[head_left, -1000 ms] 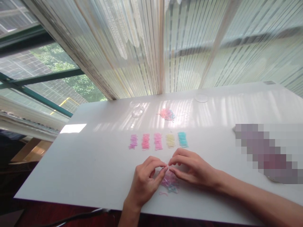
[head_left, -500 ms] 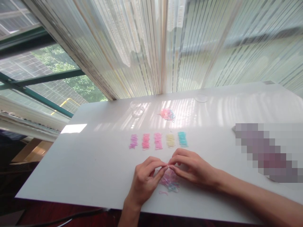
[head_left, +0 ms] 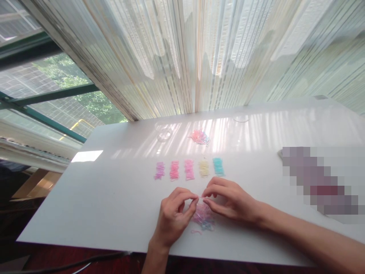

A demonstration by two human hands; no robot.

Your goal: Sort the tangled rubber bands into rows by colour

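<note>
Step in hand, by the look of it: working one thin pinkish strand btwn the fingertips, just above the mixed pile; prob. straightening or stretching it, tho it's too small to be sure; left hand pinches one end btwn thumb & forefinger, other fingers curled; right hand has thumb & forefinger at the other end, but can't tell if they're closed on it; next move prob. calls for a light, even pinch & v. little pull, as the strand looks slight & easily dropped.

Materials: mixed pile is a loose pink, lilac & bluish tangle, glossy, maybe rubber or plastic; one loose pink strand lies bent just beside it, on the person's side; beyond the hands, in a row on the smooth white bench, L to R: purple bundle, coral bundle, pink bundle, yellow bundle, turquoise bundle, each a small block of strands laid crosswise; farther back, a second tangle, coral to blue, stray ends poking out; clear round dishware left of it; thin clear disc to its right, near the far edge.
</note>
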